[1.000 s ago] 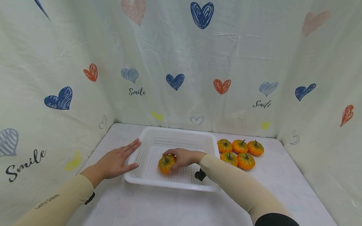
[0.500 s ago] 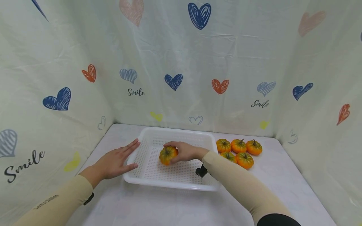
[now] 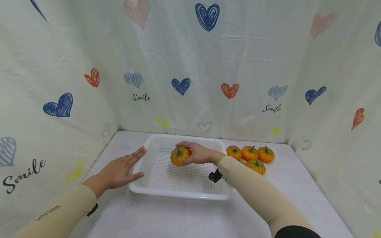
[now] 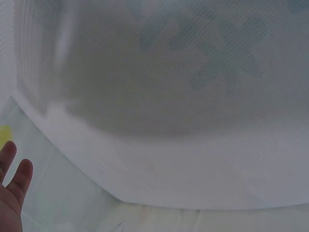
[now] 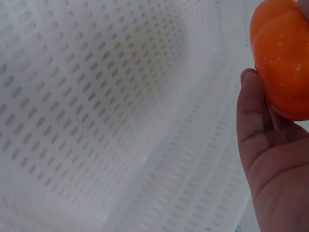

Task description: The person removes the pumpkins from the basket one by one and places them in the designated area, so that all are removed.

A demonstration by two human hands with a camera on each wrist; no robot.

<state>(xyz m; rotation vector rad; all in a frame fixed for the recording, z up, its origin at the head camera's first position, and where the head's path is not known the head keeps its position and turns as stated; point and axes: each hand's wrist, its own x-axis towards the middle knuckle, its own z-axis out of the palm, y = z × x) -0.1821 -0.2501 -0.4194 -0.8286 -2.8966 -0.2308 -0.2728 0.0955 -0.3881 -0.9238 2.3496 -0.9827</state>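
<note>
My right hand (image 3: 200, 154) holds a small orange-and-green pumpkin (image 3: 180, 156) by its side, thumb and fingers around it. In the head view it shows over the white perforated basket (image 3: 178, 195); the right wrist view has its orange underside (image 5: 285, 58) raised above the basket floor. My left hand (image 3: 120, 170) lies with straight, spread fingers at the basket's left rim; whether the fingertips touch it I cannot tell. Only part of that hand shows at the left edge of the left wrist view.
Several similar pumpkins (image 3: 249, 153) sit in a cluster on the white table (image 3: 166, 218), just right of the basket, one partly hidden by the right sleeve (image 3: 247, 188). A curtain (image 3: 253, 59) printed with hearts hangs behind and at both sides.
The pumpkin in my right hand has risen from the basket floor and moved away from me, slightly rightward. My left hand stays at the rim. The head view has shifted slightly.
</note>
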